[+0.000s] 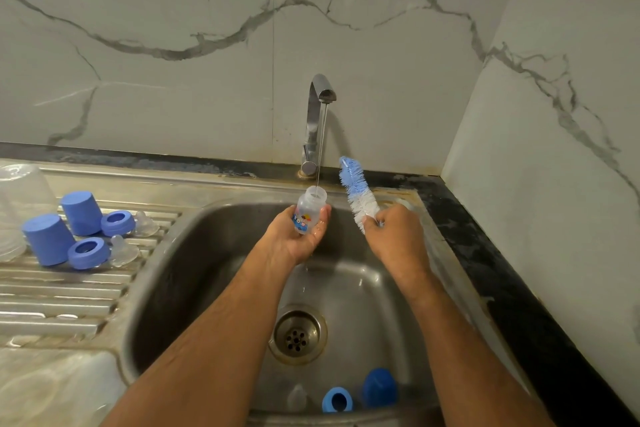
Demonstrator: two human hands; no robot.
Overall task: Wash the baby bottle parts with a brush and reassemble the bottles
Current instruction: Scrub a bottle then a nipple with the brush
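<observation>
Head view: left hand (300,236) cradles bottle (308,211); right hand (398,232) grips brush (358,194).

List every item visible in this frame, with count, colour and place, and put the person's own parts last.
bottle: 1, clear with a printed picture, held under the water stream over the sink
brush: 1, blue and white bristles, held to the right of the tap
tap: 1, chrome, behind the basin, running
sink: 1, steel, centre
caps: 2 on the drainboard, 1 in the basin, blue
rings: 2 on the drainboard, 1 in the basin, blue
teats: 2 on the drainboard, 1 in the basin, clear
clear containers: far left of the drainboard, count unclear
left hand: grip around the bottle
right hand: grip on the brush handle
</observation>
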